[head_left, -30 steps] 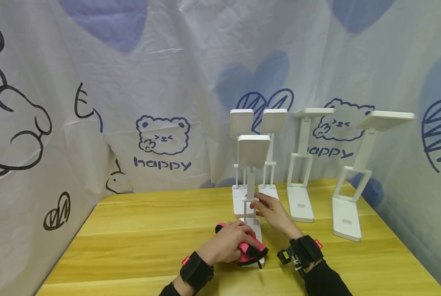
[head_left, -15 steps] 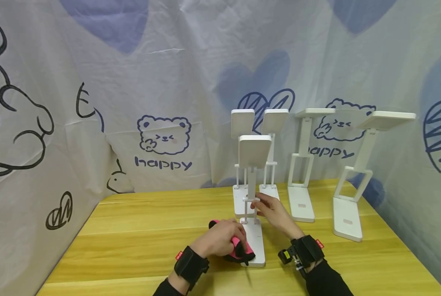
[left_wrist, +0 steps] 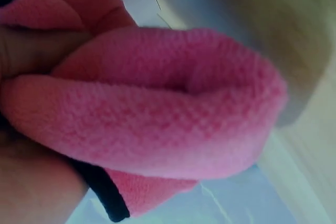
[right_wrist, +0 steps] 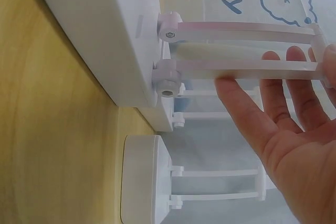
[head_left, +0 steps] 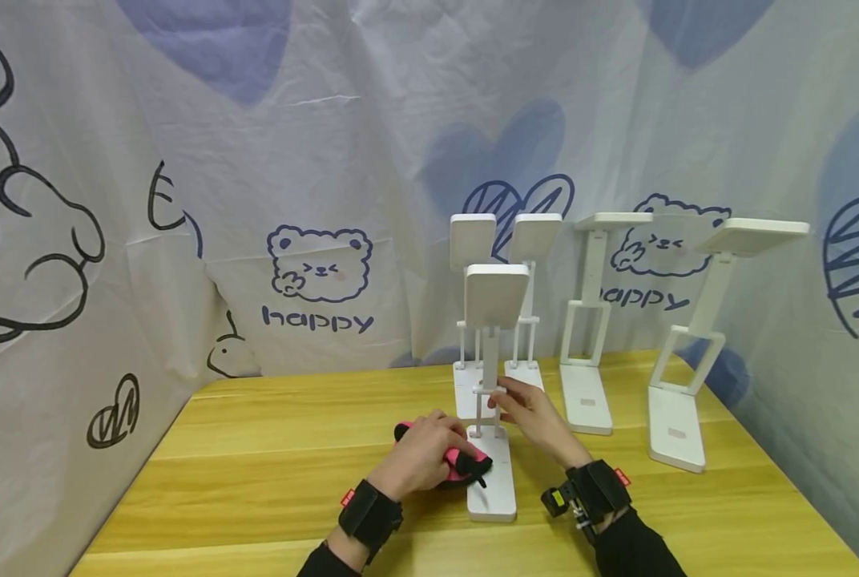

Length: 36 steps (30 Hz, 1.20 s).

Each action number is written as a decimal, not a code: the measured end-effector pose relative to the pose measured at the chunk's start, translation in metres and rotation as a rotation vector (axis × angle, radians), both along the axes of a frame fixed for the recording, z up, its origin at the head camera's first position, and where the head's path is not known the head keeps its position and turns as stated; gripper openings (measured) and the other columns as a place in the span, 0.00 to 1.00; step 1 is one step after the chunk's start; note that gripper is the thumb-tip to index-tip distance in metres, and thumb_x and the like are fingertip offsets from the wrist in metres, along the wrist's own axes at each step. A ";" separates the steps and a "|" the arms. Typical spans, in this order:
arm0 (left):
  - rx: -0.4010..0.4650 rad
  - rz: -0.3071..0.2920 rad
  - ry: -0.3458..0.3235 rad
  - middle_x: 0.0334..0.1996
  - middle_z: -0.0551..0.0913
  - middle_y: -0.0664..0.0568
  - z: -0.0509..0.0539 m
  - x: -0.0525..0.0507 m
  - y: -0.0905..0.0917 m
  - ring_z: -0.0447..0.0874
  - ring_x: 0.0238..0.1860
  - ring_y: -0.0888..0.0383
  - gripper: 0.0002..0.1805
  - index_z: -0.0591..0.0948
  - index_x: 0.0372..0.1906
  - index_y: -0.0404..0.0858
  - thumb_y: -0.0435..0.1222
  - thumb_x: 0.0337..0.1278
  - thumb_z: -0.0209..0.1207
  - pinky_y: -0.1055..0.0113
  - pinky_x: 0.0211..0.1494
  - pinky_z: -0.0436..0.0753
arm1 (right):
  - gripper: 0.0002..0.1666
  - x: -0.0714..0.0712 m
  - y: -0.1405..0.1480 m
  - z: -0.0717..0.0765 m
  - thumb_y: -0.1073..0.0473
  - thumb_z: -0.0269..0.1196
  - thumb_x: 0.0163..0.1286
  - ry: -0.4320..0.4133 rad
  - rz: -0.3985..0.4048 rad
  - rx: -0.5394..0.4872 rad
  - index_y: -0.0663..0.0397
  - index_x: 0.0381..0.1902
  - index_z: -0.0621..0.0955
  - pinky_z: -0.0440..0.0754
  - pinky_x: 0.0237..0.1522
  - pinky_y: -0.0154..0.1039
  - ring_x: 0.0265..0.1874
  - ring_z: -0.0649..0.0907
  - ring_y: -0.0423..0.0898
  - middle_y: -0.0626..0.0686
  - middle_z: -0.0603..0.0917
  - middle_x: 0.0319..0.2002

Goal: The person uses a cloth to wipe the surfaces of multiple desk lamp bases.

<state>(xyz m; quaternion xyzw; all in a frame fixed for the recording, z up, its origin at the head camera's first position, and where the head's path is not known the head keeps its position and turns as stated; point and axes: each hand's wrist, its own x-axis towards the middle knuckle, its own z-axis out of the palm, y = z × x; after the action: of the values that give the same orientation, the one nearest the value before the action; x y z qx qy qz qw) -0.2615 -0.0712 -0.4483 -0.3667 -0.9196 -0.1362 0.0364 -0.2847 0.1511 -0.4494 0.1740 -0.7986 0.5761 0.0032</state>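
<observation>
A pink fleecy cloth with black edging (head_left: pixel 467 466) lies bunched under my left hand (head_left: pixel 424 450), which grips it against the left side of a stand's base. In the left wrist view the pink cloth (left_wrist: pixel 173 124) fills most of the picture and hides the fingertips. That white folding stand (head_left: pixel 494 489) stands upright, with a flat tilted plate on top. My right hand (head_left: pixel 534 413) holds its two-bar lower frame near the crossbar. The right wrist view shows the index fingertip on one bar (right_wrist: pixel 252 69), other fingers passing behind it and the thumb at the crossbar.
Two similar white stands (head_left: pixel 470 240) (head_left: pixel 536 236) stand behind the held one, partly hidden. Two more, a nearer stand (head_left: pixel 676 429) and a farther stand (head_left: pixel 586 398), stand to the right. A printed curtain (head_left: pixel 328 160) hangs behind the wooden table (head_left: pixel 292 457).
My left hand has drawn the cloth leftward off most of the base, then slightly farther up along it, uncovering the near end. The right hand keeps its hold on the frame.
</observation>
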 end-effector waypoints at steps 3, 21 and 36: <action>0.014 0.030 0.037 0.49 0.83 0.56 -0.003 0.000 0.001 0.74 0.49 0.57 0.27 0.89 0.43 0.56 0.22 0.44 0.61 0.55 0.57 0.76 | 0.20 0.000 -0.001 0.000 0.60 0.50 0.78 -0.014 -0.014 -0.004 0.63 0.62 0.75 0.81 0.53 0.53 0.48 0.82 0.55 0.62 0.82 0.43; -0.041 0.135 0.227 0.49 0.80 0.54 -0.019 0.006 0.023 0.73 0.50 0.54 0.26 0.84 0.54 0.57 0.33 0.48 0.67 0.55 0.51 0.74 | 0.25 0.001 -0.001 0.002 0.58 0.51 0.78 0.000 0.021 -0.019 0.65 0.67 0.71 0.81 0.53 0.52 0.53 0.81 0.60 0.66 0.81 0.45; -0.021 -0.033 0.196 0.53 0.79 0.57 -0.019 0.016 0.034 0.72 0.58 0.55 0.30 0.82 0.56 0.60 0.29 0.48 0.66 0.51 0.60 0.74 | 0.21 0.001 -0.001 -0.002 0.58 0.51 0.78 -0.003 0.012 -0.046 0.63 0.62 0.75 0.82 0.52 0.51 0.47 0.82 0.59 0.67 0.81 0.43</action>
<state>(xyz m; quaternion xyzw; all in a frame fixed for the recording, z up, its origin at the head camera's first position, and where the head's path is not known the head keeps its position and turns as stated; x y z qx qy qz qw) -0.2451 -0.0373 -0.4676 -0.3935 -0.9069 -0.0908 0.1201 -0.2836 0.1506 -0.4509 0.1776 -0.7840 0.5948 0.0026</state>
